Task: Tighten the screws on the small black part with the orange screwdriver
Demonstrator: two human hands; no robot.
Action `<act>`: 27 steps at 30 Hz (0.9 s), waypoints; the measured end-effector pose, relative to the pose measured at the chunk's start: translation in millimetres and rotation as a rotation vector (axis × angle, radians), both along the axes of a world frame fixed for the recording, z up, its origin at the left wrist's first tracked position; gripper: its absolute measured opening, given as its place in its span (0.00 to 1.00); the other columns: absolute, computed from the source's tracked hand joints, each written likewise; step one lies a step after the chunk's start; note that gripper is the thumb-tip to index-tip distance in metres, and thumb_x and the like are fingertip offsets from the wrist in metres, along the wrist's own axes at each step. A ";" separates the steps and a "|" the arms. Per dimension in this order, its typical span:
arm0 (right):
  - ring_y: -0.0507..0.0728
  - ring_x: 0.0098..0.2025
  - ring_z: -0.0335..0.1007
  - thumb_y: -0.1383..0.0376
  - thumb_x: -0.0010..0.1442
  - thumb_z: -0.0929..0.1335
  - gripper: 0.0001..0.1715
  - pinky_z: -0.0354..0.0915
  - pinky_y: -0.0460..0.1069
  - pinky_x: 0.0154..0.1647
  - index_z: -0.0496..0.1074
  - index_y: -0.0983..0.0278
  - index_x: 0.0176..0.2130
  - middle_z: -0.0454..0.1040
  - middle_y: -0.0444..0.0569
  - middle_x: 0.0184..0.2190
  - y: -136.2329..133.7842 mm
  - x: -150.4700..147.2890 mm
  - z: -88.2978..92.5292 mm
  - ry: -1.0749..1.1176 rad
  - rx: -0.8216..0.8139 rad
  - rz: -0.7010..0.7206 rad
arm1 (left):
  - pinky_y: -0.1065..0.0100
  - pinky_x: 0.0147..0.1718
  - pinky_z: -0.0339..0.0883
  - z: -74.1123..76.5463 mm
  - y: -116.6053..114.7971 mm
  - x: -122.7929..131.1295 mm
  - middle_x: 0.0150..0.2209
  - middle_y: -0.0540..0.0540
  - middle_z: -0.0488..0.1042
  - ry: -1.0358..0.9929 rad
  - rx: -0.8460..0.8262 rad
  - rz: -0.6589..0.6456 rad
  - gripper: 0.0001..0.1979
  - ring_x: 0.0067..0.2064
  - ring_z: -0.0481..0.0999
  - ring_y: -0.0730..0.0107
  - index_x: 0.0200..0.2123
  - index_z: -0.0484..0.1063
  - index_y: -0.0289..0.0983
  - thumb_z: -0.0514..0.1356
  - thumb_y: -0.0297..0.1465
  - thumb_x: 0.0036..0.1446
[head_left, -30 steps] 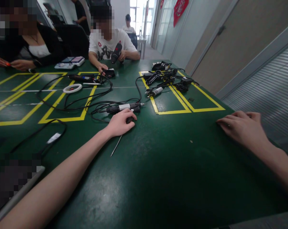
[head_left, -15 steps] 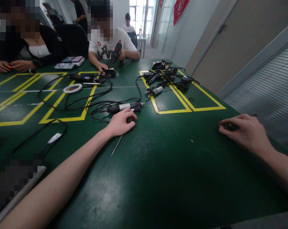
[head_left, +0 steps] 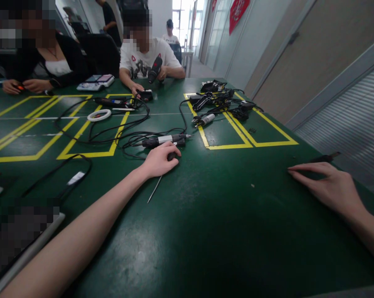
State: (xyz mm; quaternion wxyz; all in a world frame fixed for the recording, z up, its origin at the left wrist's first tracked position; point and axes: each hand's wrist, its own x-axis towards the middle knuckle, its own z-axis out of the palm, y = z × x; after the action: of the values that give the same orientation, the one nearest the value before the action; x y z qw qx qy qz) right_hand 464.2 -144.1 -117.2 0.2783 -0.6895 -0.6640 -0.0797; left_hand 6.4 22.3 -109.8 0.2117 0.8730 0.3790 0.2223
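My left hand (head_left: pixel 162 159) is closed around the dark handle of a screwdriver (head_left: pixel 155 189). The thin metal shaft sticks out below the palm, its tip pointing toward me. Just beyond these fingers lies a grey-and-black pen-shaped electric tool (head_left: pixel 164 140) with its cord. At the right edge of the table, my right hand (head_left: pixel 326 182) has thumb and forefinger pressed together in a pinch. Whatever may be between those fingertips is too small to make out. Behind this hand lies a dark, narrow object (head_left: pixel 326 158), partly hidden by it.
Yellow tape (head_left: pixel 230 146) marks rectangles on the green table (head_left: pixel 205 231). Black cables and tools (head_left: pixel 210 99) pile up at the far right, near small dark pieces (head_left: pixel 252 130). A white tape ring (head_left: pixel 99 115) lies left. Across the table, a person (head_left: pixel 152 54) holds a drill-like tool (head_left: pixel 155 69).
My right hand has shifted slightly down and toward me, uncovering more of the dark narrow object behind it. The left hand keeps its hold on the screwdriver. The view has shifted slightly.
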 end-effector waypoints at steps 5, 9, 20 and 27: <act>0.66 0.33 0.78 0.44 0.63 0.65 0.27 0.74 0.60 0.34 0.81 0.60 0.31 0.82 0.55 0.30 0.1 4.4 -4.1 -0.130 0.059 0.068 | 0.62 0.41 0.69 -0.5 -0.1 -0.2 0.47 0.46 0.76 -0.001 -0.001 0.000 0.13 0.41 0.75 0.63 0.41 0.80 0.39 0.58 0.29 0.53; 0.65 0.33 0.76 0.46 0.66 0.63 0.27 0.73 0.58 0.32 0.81 0.61 0.33 0.82 0.55 0.31 -0.3 3.6 -5.4 -0.208 0.086 0.154 | 0.62 0.41 0.69 -0.4 -0.5 -0.6 0.47 0.46 0.76 -0.002 0.002 0.011 0.13 0.41 0.76 0.63 0.40 0.80 0.39 0.58 0.29 0.54; 0.66 0.35 0.73 0.53 0.67 0.64 0.20 0.67 0.60 0.35 0.79 0.60 0.34 0.78 0.57 0.34 -0.9 22.1 19.3 -0.411 0.311 0.004 | 0.63 0.40 0.69 0.2 -0.2 -2.1 0.47 0.47 0.77 0.002 0.000 0.008 0.13 0.40 0.75 0.64 0.40 0.80 0.40 0.57 0.30 0.54; 0.69 0.38 0.74 0.57 0.67 0.63 0.17 0.69 0.65 0.41 0.76 0.60 0.34 0.78 0.62 0.43 -1.0 39.3 31.0 -0.532 0.304 -0.015 | 0.62 0.43 0.71 0.8 -0.3 -2.9 0.48 0.47 0.77 -0.001 0.008 0.013 0.12 0.41 0.77 0.63 0.39 0.80 0.40 0.58 0.30 0.54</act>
State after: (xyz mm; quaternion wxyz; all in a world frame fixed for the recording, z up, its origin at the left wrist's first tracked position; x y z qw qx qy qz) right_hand 503.4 -145.1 -86.2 0.1939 -0.5998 -0.6889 -0.3578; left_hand 3.5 22.0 -109.0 0.2071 0.8713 0.3837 0.2253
